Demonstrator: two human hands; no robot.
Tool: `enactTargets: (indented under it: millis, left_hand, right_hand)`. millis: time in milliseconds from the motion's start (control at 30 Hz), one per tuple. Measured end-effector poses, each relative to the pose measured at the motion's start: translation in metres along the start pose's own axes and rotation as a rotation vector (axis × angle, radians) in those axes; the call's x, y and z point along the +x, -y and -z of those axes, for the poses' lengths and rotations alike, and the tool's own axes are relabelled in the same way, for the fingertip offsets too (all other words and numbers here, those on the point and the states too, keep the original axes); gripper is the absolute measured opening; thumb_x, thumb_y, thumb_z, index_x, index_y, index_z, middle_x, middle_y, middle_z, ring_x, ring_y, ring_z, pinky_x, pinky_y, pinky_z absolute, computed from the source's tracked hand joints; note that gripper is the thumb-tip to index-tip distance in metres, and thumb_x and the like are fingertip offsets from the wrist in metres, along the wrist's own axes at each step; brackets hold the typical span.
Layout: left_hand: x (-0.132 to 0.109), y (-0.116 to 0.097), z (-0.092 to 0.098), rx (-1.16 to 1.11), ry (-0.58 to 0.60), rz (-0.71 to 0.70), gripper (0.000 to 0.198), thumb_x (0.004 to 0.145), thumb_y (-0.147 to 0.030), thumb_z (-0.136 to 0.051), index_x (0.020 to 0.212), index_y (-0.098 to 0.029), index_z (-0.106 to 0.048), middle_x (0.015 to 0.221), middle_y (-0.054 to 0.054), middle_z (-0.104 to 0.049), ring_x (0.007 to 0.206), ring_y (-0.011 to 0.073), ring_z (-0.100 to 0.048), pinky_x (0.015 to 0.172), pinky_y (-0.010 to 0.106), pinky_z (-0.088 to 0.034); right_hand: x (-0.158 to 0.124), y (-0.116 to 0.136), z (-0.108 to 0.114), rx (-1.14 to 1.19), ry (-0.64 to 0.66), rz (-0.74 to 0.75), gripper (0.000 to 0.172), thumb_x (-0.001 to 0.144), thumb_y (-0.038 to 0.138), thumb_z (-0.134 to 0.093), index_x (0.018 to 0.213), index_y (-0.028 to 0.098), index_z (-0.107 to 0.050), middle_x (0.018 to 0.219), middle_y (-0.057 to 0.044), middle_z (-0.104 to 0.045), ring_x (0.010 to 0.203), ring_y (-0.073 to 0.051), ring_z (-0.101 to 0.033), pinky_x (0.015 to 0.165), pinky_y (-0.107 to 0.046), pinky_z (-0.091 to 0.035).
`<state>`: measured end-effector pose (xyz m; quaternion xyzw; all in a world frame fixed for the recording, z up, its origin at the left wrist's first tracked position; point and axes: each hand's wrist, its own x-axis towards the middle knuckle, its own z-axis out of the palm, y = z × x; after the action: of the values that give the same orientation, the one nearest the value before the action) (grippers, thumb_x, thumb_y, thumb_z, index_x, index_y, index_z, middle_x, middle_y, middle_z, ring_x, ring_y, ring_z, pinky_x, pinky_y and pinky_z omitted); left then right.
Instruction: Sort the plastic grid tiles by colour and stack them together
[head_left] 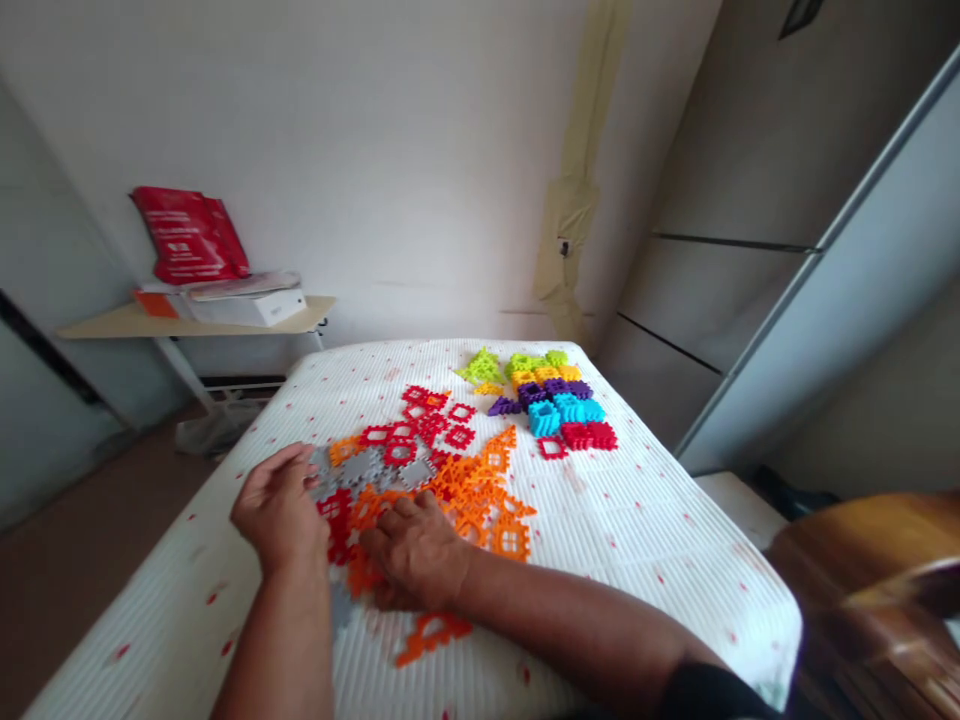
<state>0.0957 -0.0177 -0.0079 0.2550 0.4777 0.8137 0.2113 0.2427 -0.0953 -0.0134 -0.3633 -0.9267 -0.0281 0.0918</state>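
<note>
Loose plastic interlocking tiles lie in a spread-out pile on the table. My right hand (420,548) is down among the orange tiles (472,490), its fingers bent and pressed onto the pile; what is under them is hidden. At the pile's left edge is my left hand (279,505), with its fingers curled inward beside the grey tiles (360,468). Whatever it may hold does not show. Red tiles (401,452) lie beyond the grey ones, and a darker red tile (336,515) is close to my left hand. One orange piece (433,637) lies nearer me, below my right wrist.
Sorted stacks stand at the back right: lime green (525,366), yellow (551,377), purple (553,391), light blue (566,411) and red (590,436). A white ribbed cloth (630,560) covers the table. A wooden chair (877,560) is at right, a side desk (112,322) at left.
</note>
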Motion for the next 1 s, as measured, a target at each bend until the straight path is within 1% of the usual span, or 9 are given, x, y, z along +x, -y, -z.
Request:
enactTargets:
  millis: [100,200,300,433,533,633,767,867,1000]
  left_hand:
    - [-0.001,-0.001,-0.001,0.013,0.001,-0.022,0.016,0.057,-0.021,-0.069,0.073,-0.021,-0.071,0.061,-0.005,-0.065,0.050,0.0078,-0.049,0.047,0.021,-0.035]
    - [-0.004,-0.003,-0.002,0.001,0.012,-0.041,0.017,0.056,-0.019,-0.069,0.071,-0.026,-0.071,0.062,-0.006,-0.067,0.050,0.0084,-0.049,0.047,0.022,-0.035]
    - [-0.008,-0.007,-0.003,-0.031,0.010,-0.044,0.018,0.055,-0.016,-0.068,0.069,-0.027,-0.072,0.062,-0.007,-0.067,0.050,0.0086,-0.050,0.048,0.022,-0.035]
    - [-0.011,-0.012,-0.006,-0.038,0.002,-0.009,0.016,0.054,-0.016,-0.067,0.066,-0.025,-0.072,0.062,-0.006,-0.067,0.049,0.0085,-0.048,0.048,0.023,-0.034]
    - [-0.012,-0.013,-0.007,-0.018,0.013,0.009,0.015,0.054,-0.018,-0.065,0.066,-0.024,-0.071,0.061,-0.006,-0.066,0.047,0.0084,-0.045,0.048,0.023,-0.033]
    - [-0.012,-0.012,-0.007,0.008,0.019,0.051,0.018,0.053,-0.021,-0.066,0.070,-0.022,-0.071,0.060,-0.005,-0.064,0.048,0.0080,-0.046,0.048,0.022,-0.034]
    - [-0.013,-0.011,-0.008,0.018,0.037,0.111,0.025,0.050,-0.023,-0.068,0.073,-0.015,-0.070,0.060,-0.004,-0.062,0.050,0.0071,-0.049,0.049,0.020,-0.035]
    - [-0.014,-0.011,-0.009,0.046,0.054,0.113,0.026,0.051,-0.024,-0.068,0.074,-0.014,-0.069,0.060,-0.004,-0.061,0.050,0.0068,-0.048,0.049,0.020,-0.035]
    - [-0.015,-0.010,-0.007,0.089,0.081,0.087,0.024,0.053,-0.024,-0.065,0.075,-0.015,-0.069,0.063,-0.004,-0.062,0.048,0.0058,-0.047,0.050,0.020,-0.035]
  right_hand:
    - [0.000,-0.005,0.006,0.009,-0.007,-0.022,0.052,0.071,0.055,-0.060,0.105,0.016,-0.053,0.097,-0.007,-0.060,0.095,-0.025,-0.047,0.078,-0.042,-0.039]
    - [-0.010,-0.016,0.021,0.056,-0.063,-0.067,0.056,0.070,0.052,-0.061,0.113,0.017,-0.051,0.100,-0.007,-0.060,0.095,-0.024,-0.048,0.082,-0.042,-0.038]
    - [-0.028,-0.035,0.039,0.133,-0.157,-0.139,0.063,0.069,0.047,-0.063,0.122,0.019,-0.046,0.105,-0.007,-0.059,0.097,-0.024,-0.048,0.084,-0.040,-0.037]
    - [-0.067,-0.068,0.053,0.200,-0.268,-0.242,0.062,0.068,0.036,-0.064,0.124,0.019,-0.045,0.110,-0.009,-0.058,0.100,-0.024,-0.049,0.086,-0.039,-0.036]
    - [-0.110,-0.099,0.055,0.154,-0.317,-0.346,0.055,0.067,0.027,-0.062,0.120,0.017,-0.050,0.111,-0.011,-0.058,0.101,-0.025,-0.050,0.086,-0.040,-0.038]
    - [-0.158,-0.131,0.052,0.062,-0.300,-0.443,0.052,0.067,0.025,-0.062,0.118,0.017,-0.053,0.111,-0.013,-0.059,0.102,-0.027,-0.051,0.088,-0.044,-0.038]
    - [-0.212,-0.164,0.048,-0.037,-0.215,-0.586,0.050,0.066,0.019,-0.059,0.116,0.018,-0.055,0.108,-0.012,-0.062,0.099,-0.027,-0.054,0.085,-0.042,-0.040]
    - [-0.236,-0.178,0.043,-0.066,-0.153,-0.682,0.046,0.067,0.017,-0.058,0.113,0.018,-0.057,0.108,-0.011,-0.063,0.100,-0.026,-0.055,0.087,-0.042,-0.041]
    - [-0.246,-0.182,0.035,-0.071,-0.202,-0.746,0.037,0.072,0.016,-0.053,0.109,0.019,-0.058,0.112,-0.008,-0.062,0.103,-0.022,-0.055,0.088,-0.036,-0.041]
